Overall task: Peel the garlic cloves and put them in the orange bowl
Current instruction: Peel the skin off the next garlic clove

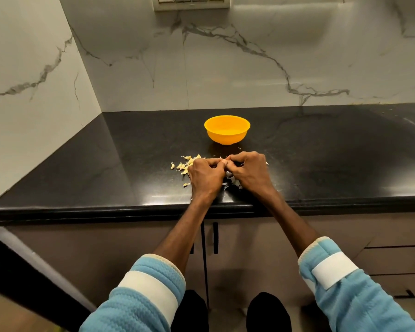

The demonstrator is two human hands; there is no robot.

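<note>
Seems light, firm and slick once bare, with papery skin best nipped at the tip: likely one clove hidden between curled, meeting fingertips of left hand (205, 174) and right hand (248, 171), beside loose cloves (185, 165) on the counter (130, 164), well short of the bowl (227, 137).

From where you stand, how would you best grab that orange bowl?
I'd pinch the near rim of the orange bowl from above, thumb outside, fingers inside. It stands upright and open, its rim is the widest part, and the round wall tapers to a small foot, so a side grasp would likely slip.
</note>
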